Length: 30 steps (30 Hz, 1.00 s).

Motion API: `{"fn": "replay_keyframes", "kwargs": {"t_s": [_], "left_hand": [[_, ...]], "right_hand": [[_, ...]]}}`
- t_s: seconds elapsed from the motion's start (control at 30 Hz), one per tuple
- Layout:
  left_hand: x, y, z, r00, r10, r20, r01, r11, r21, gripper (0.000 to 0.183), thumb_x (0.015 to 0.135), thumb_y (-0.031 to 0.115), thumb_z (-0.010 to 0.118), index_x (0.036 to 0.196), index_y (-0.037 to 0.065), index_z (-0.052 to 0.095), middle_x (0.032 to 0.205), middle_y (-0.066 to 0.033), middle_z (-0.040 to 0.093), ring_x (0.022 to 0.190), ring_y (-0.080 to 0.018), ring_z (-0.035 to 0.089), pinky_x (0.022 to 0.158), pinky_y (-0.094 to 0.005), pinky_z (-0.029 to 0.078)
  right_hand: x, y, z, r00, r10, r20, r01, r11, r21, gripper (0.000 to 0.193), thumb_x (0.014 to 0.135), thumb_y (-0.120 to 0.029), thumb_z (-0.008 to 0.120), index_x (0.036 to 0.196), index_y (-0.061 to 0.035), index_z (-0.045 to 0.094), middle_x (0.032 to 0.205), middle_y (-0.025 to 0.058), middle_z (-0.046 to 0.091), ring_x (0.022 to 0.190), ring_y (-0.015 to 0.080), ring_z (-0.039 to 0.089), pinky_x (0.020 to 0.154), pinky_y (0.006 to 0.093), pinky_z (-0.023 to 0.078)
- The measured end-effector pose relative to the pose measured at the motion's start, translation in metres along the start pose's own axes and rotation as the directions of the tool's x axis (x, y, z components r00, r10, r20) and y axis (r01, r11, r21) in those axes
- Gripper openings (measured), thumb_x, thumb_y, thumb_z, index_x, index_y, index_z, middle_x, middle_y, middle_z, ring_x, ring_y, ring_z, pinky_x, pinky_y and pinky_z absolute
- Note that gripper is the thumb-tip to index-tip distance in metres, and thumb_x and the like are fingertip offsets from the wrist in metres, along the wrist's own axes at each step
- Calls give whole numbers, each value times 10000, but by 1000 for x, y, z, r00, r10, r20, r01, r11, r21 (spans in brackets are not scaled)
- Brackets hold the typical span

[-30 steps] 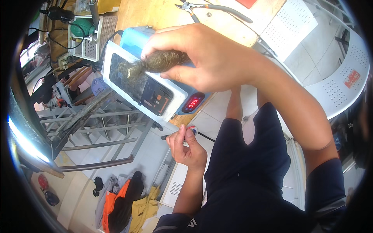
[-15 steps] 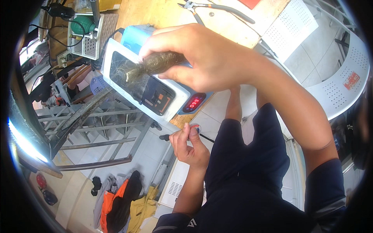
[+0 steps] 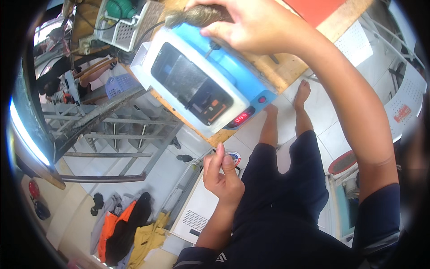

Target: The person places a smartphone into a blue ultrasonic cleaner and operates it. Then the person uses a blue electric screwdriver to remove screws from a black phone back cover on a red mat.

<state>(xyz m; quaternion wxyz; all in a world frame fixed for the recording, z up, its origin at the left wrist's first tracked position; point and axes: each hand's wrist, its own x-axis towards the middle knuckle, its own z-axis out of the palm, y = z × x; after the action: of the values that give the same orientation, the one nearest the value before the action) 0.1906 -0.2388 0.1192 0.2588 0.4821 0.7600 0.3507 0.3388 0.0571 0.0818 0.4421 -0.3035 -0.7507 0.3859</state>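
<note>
A person in dark shorts (image 3: 286, 179) stands at a wooden counter (image 3: 291, 71), the right hand (image 3: 255, 27) wrapped about a fibrous, brownish bundle (image 3: 197, 16) near the upper edge of the view. The grip is closed partway, thumb below and fingers above, spread just as wide as the bundle between them; loose strands fringe its end. The bundle is over the far side of a blue-and-white machine (image 3: 246, 80), though whether the two touch cannot be told. The machine, with a dark window (image 3: 192, 83) in its pale front and a red-lit display (image 3: 242, 118) at one corner, sits tilted in the view near the counter's edge. Below it, the left hand (image 3: 224, 177) is raised, fingers curled and thumb bent toward them; whether that grip has hold of anything cannot be told. A round label-like disc (image 3: 234, 158) shows just beside its fingertips. A red panel (image 3: 316, 9) lies on the counter at upper right, and a white basket (image 3: 134, 36) carrying a green object (image 3: 120, 8) stands at upper left. A metal frame (image 3: 116, 154) and a heap of orange, black and yellow clothing (image 3: 132, 228) fill the left of the scene.
</note>
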Motion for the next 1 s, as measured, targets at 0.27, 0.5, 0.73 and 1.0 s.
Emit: {"fn": "replay_keyframes", "kwargs": {"t_s": [0.27, 0.5, 0.73, 1.0], "left_hand": [[28, -21, -39, 992, -124, -40, 123, 992, -24, 200, 1016, 43, 609, 1161, -25, 727, 895, -64, 610, 791, -123, 588, 658, -249, 527], [80, -32, -55, 997, -30, 64, 35, 996, -79, 212, 1016, 99, 640, 1181, 0, 729, 892, -50, 626, 815, -121, 578, 751, -245, 455], [125, -37, -60, 973, 196, 125, -213, 966, 145, 174, 1004, 75, 627, 1110, 29, 757, 923, -91, 671, 856, -192, 612, 765, -298, 476], [197, -122, -137, 966, 95, -242, -22, 957, 289, 208, 1055, 116, 506, 1069, 12, 686, 952, -72, 600, 830, -193, 586, 757, -283, 468]], "right_hand": [[-20, -24, 6, 990, 136, 38, -128, 980, -154, 369, 838, -79, 749, 1192, -7, 673, 1098, 177, 693, 1028, 351, 658, 934, 401, 524], [-22, -13, -5, 931, 329, -157, -343, 937, -70, 347, 879, -132, 715, 1195, 2, 670, 1056, 208, 696, 984, 326, 681, 891, 405, 523], [26, 50, -71, 889, 302, -344, -382, 904, -194, 70, 900, -49, 647, 915, -31, 581, 771, -6, 490, 748, 106, 436, 687, 297, 410], [-20, -5, 7, 898, 429, 100, -438, 892, 112, 380, 955, -151, 707, 1274, 19, 591, 1054, 84, 644, 1033, 172, 608, 937, 333, 489]]}}
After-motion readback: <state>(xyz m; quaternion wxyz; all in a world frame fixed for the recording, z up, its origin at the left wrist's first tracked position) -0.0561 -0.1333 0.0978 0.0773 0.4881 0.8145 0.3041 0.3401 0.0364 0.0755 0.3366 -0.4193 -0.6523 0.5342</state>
